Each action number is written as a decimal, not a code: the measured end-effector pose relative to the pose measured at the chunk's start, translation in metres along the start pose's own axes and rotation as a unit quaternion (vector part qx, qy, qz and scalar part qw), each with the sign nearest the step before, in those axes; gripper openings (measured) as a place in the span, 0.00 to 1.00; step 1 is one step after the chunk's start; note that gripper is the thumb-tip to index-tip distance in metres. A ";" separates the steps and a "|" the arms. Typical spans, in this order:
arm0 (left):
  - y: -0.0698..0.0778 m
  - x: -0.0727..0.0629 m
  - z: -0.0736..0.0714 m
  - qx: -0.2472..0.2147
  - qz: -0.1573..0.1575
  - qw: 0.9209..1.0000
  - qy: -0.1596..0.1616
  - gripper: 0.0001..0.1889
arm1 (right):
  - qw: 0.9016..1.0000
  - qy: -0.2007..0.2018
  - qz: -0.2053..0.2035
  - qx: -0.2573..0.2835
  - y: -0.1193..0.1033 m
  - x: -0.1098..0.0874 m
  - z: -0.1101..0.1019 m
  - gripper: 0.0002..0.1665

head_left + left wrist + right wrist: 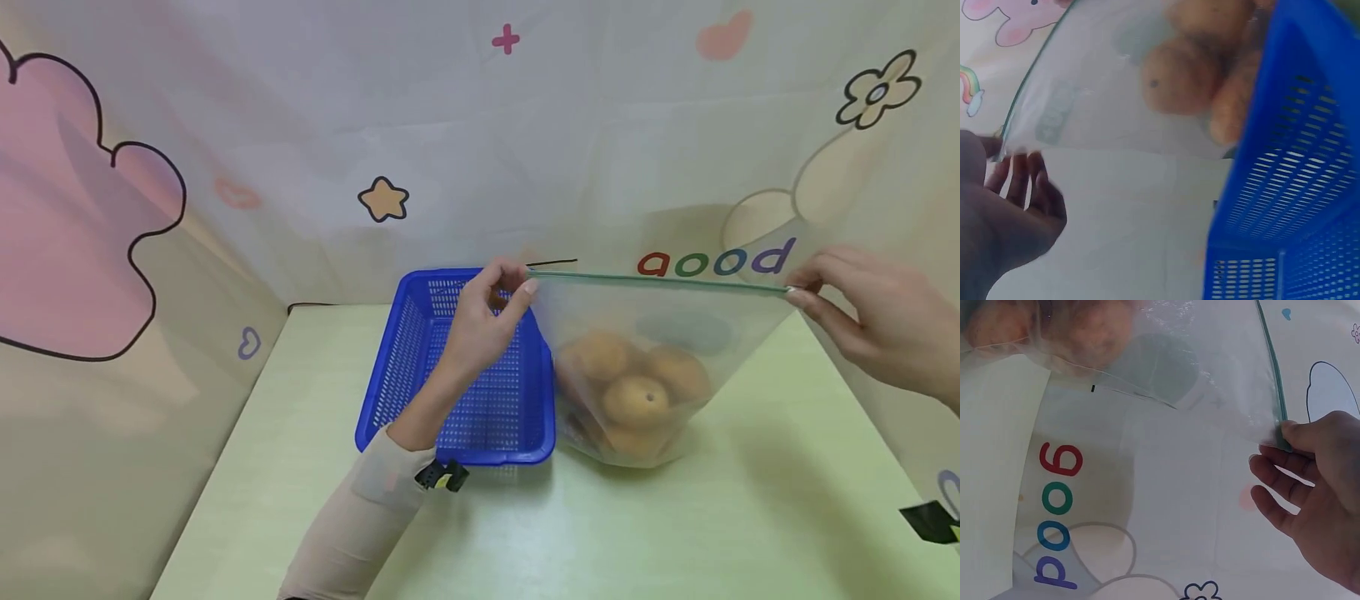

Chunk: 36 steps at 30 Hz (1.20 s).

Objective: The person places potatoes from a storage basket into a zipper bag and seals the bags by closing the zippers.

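A translucent zip bag [600, 308] with a green zip strip along its top stands on the table, its mouth stretched flat between both hands. Inside, at the bottom, sit several round orange-brown fruits [636, 402]. My left hand [483, 321] pinches the left end of the strip between thumb and forefinger. At the other end, my right hand [877, 312] pinches the corner the same way. In the right wrist view the zip strip [1272, 369] runs straight up from the thumb. The fruits [1182, 78] show through the film in the left wrist view.
Left of the bag, touching its side, is a blue perforated plastic basket [487, 408], partly behind my left forearm. A printed cloth backdrop [525, 150] rises behind the pale green table [510, 533] and along both sides.
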<state>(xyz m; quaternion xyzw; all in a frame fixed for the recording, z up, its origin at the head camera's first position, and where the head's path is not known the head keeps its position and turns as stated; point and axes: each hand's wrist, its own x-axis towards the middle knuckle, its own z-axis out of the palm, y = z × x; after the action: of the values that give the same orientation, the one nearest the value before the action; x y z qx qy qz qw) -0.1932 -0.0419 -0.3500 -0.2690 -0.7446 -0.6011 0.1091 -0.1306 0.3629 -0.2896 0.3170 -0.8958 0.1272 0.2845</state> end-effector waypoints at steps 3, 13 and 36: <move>-0.008 -0.006 0.003 -0.007 -0.054 0.996 -0.065 0.24 | 0.999 0.011 0.025 0.019 0.001 -0.005 0.002 0.04; -0.031 -0.011 0.021 0.081 -0.126 0.961 -0.234 0.47 | 0.960 -0.053 0.179 0.207 0.004 -0.031 0.026 0.37; -0.047 0.003 0.078 0.060 -0.157 0.973 -0.159 0.31 | 0.869 -0.115 0.275 0.395 0.010 -0.059 0.097 0.20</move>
<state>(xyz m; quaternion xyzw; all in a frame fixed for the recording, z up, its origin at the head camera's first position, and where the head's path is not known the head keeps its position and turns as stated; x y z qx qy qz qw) -0.2079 0.0274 -0.4076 -0.2334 -0.8199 -0.5149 -0.0904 -0.1408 0.3602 -0.4029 0.1561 -0.8482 0.5058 -0.0156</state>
